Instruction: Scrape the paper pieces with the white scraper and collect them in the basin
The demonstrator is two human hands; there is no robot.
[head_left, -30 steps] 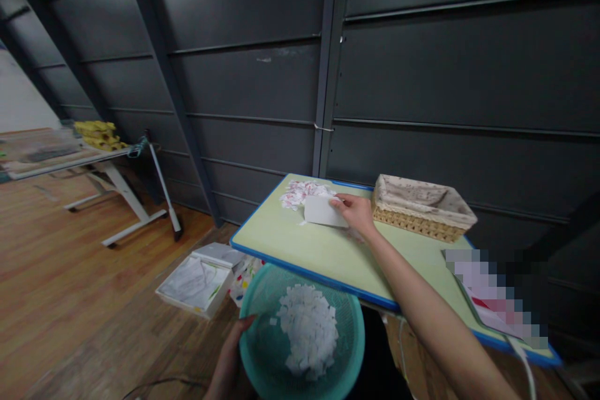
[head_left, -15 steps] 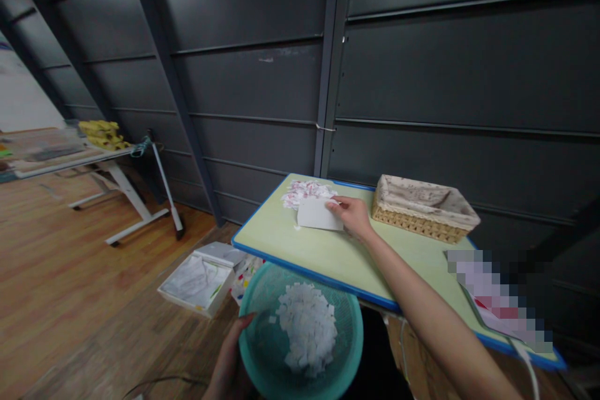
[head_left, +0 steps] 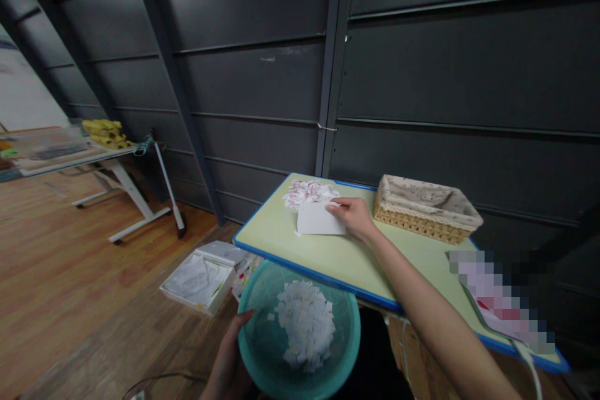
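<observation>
My left hand [head_left: 233,350] grips the left rim of a round teal plastic basket [head_left: 344,362], thumb over the edge and the other fingers hidden underneath. Inside lies a heap of small white paper pieces [head_left: 305,325]. My right hand [head_left: 354,217] pinches the right end of a white card [head_left: 319,220], held tilted over the pale yellow tabletop [head_left: 281,244]. Just behind the card sits a pile of paper scraps [head_left: 309,192] with reddish marks. The basket is below the table's near edge.
A woven basket with a cloth lining [head_left: 426,209] stands at the table's back right. A pixelated flat item [head_left: 497,303] lies nearer, by a white cable [head_left: 527,362]. On the floor at left is an open white box [head_left: 199,278]. Another table [head_left: 70,159] stands farther left.
The card has tipped slightly, its lower edge a little nearer me. The view has shifted slightly; both hands keep their holds.
</observation>
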